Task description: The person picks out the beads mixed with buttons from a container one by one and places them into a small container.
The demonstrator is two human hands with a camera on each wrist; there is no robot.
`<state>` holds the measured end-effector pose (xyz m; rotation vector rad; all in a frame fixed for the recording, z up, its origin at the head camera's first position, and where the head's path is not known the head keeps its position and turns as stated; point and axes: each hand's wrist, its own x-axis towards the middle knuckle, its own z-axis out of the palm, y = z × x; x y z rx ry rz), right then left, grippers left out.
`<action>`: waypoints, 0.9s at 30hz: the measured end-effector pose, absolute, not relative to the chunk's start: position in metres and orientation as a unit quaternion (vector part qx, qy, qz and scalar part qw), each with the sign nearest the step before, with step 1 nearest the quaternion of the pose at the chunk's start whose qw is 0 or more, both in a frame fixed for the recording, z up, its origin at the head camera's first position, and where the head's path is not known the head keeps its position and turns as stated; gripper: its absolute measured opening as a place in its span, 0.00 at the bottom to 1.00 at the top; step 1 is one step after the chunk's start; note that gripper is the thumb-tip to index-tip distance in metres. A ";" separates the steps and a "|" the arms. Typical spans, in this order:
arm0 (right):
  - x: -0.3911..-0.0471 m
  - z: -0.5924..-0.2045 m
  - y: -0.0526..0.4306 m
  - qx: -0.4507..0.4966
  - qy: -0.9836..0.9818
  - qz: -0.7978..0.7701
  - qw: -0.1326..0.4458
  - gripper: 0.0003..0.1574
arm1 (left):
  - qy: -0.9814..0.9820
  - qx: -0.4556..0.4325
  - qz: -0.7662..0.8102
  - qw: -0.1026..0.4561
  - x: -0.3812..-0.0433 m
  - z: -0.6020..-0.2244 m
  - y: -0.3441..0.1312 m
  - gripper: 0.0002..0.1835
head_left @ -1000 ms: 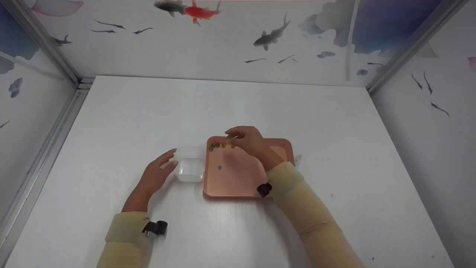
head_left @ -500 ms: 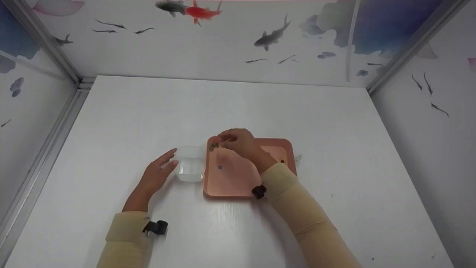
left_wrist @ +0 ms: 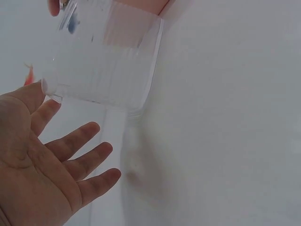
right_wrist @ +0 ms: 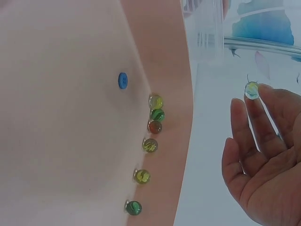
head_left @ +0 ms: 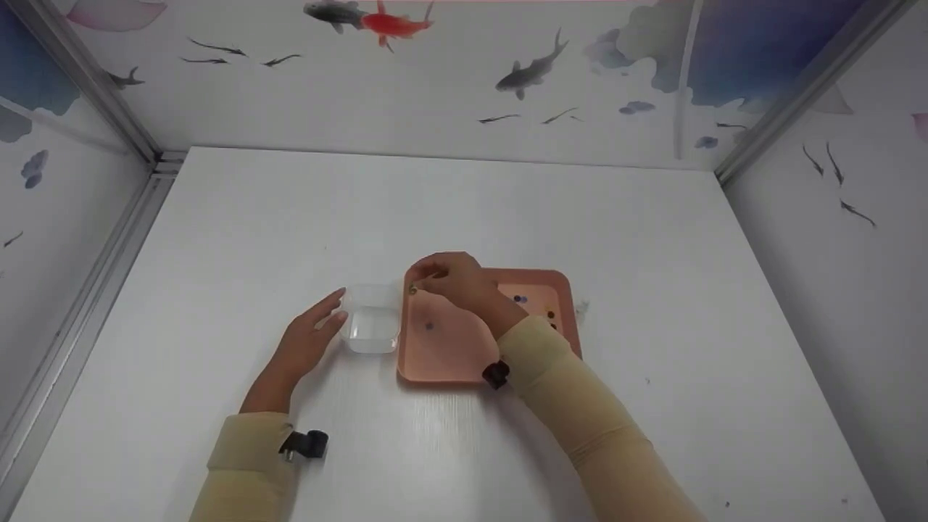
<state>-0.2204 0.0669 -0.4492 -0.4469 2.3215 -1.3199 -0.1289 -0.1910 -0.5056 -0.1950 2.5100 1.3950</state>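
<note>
My right hand is over the far left corner of the pink tray. In the right wrist view its thumb and a finger pinch a clear glass marble with a yellow and blue swirl. Several more marbles, among them a green one, line the tray's wall. A blue button lies on the tray floor. The left hand touches the left side of a clear plastic box with thumb and forefinger; its other fingers are spread apart. The box stands against the tray's left side.
Small dark and blue discs lie in the tray's right part, some hidden by my right forearm. A small translucent scrap is just outside the tray's right edge. Printed panels wall the white table at the back and sides.
My right hand has moved left along the tray's far edge, covering most of the marbles at the corner. Discs on the tray's right have come into view. The left hand and box stay put.
</note>
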 end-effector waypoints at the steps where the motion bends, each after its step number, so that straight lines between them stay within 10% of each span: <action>1: -0.220 -0.449 0.065 -0.162 0.837 -0.476 0.217 0.17 | 0.864 -0.069 0.481 0.131 -0.129 -0.506 -0.191 0.29; 27: -0.208 -0.444 0.032 -0.185 0.846 -0.449 0.221 0.18 | 0.859 -0.069 0.489 0.133 -0.129 -0.504 -0.191 0.29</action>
